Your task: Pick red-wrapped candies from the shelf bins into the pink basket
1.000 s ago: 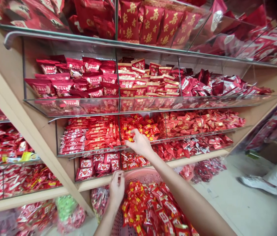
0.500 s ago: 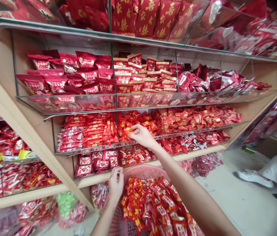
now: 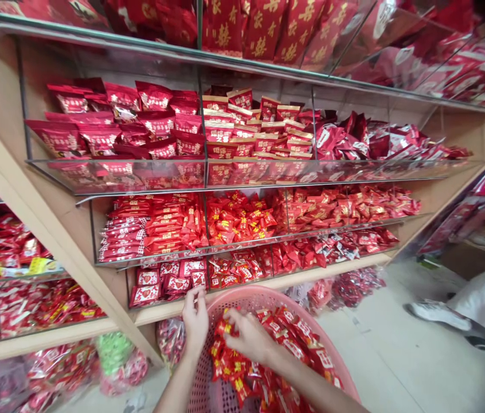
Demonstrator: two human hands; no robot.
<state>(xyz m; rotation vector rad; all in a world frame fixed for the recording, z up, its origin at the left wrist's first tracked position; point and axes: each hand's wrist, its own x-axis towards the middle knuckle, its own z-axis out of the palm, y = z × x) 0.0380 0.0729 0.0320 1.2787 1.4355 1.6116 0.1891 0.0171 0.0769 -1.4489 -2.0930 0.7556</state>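
My right hand (image 3: 248, 338) is inside the pink perforated basket (image 3: 246, 294), over small red sweets with yellow print (image 3: 236, 367). Its thumb and index finger are apart, with wrapped sweets visible just beyond the gap. Curled fingers mark my left hand (image 3: 196, 321), raised by the basket's left rim in front of the lowest shelf; whether anything is in them is hidden. Larger red packets (image 3: 305, 330) fill the right side of the basket. Similar red and yellow sweets (image 3: 242, 218) lie in a shelf compartment straight ahead.
Glass-fronted shelves (image 3: 242, 184) with dividers hold red packets. White heart-printed packets (image 3: 145, 294) sit low on the left. A wooden post (image 3: 39, 218) slants at left. Bagged goods (image 3: 356, 288) lie under the shelves. A person's shoe (image 3: 438, 314) is on the floor at right.
My right hand has come back from the middle shelf compartment and down into the basket among the sweets. My left hand has shifted slightly left and stays curled.
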